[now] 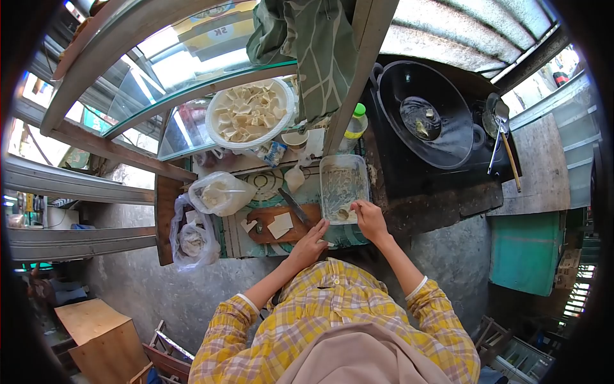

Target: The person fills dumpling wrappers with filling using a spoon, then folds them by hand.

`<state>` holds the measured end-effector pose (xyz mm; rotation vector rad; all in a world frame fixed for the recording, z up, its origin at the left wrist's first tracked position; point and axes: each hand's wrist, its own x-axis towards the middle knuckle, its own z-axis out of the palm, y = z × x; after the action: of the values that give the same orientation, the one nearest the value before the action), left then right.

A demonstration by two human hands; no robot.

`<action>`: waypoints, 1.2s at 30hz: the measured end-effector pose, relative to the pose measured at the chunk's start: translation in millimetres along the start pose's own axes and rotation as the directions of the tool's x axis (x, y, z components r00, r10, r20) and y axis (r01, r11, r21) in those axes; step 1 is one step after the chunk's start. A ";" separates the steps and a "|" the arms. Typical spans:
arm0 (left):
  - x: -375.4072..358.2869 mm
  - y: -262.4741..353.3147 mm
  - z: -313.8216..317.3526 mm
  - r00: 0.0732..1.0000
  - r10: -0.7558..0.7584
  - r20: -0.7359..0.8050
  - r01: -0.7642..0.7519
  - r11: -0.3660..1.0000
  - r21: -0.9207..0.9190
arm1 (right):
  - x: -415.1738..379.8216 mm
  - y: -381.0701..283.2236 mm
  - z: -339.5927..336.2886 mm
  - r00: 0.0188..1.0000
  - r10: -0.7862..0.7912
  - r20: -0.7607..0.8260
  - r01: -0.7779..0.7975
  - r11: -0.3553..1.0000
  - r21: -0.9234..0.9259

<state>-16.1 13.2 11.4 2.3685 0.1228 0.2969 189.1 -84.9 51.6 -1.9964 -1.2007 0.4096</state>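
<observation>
A clear rectangular plastic container (359,171) with a pale, wet mixture inside stands at the counter's front edge. My right hand (371,222) is closed over its near right corner around a spoon (343,213), whose round bowl dips into the mixture. My left hand (308,245) is at the near left corner, fingers on the container's rim. Just left of that hand lies a wooden cutting board (261,235) with pale flat squares (280,225) and a knife (293,207) on it. A smaller pale piece (248,225) is at the board's left end.
A white basket (289,121) of pale cut pieces stands farther back. Plastic bags (220,192) sit at left, and a green-capped bottle (355,121) is behind the container. To the right, a large black wok (457,137) holds liquid, with long-handled utensils (497,144) beside it.
</observation>
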 end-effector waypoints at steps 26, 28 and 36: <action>0.4 3.9 7.5 0.998 -0.008 0.063 0.004 0.997 0.078 | -9.6 14.6 -14.8 0.989 -0.125 0.077 0.123 0.992 0.037; -2.0 4.0 8.2 0.998 -0.014 0.063 0.011 0.998 0.056 | -15.3 15.1 -11.0 0.997 -0.070 0.026 0.071 0.997 -0.026; -1.4 4.4 11.2 0.995 -0.051 0.083 0.047 0.998 0.040 | -24.1 -3.0 18.0 0.995 0.051 -0.082 -0.051 0.999 0.000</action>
<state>-14.7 2.2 6.3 2.4074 0.1476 0.1724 164.1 -96.8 39.3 -2.0290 -1.1018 0.3489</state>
